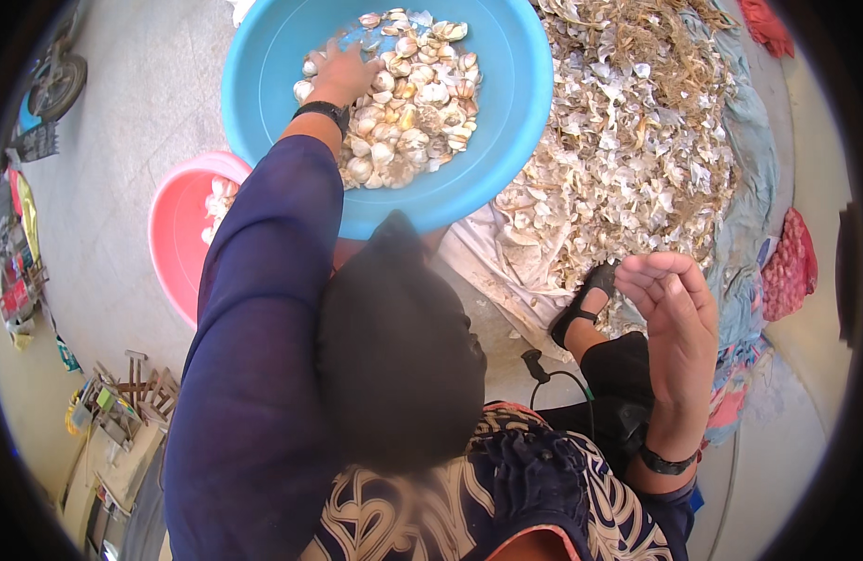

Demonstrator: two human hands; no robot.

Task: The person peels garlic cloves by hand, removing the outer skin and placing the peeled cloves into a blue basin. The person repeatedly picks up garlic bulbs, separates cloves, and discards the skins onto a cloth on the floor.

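My left hand point(345, 73) reaches into a large blue plastic basin point(512, 133), its fingers spread over a heap of garlic bulbs and cloves point(410, 116). Its fingertips are at the heap's far left side, and I cannot see a bulb held in them. A dark band circles that wrist. Raised to the right, above the dark shoe, is my right hand point(673, 298), cupped, with its thumb near the bent fingers. Nothing shows in its palm. A pink basin point(175, 231) with several garlic bulbs point(221, 200) stands left of the blue one, partly behind my left sleeve.
Garlic skins and dry stalks point(628, 140) lie piled on a cloth sheet point(515, 266) at the right. A red net bag point(790, 270) lies beyond it. A cable with a black plug end point(535, 365) hangs near my leg. A dark blurred shape point(403, 350) blocks the middle.
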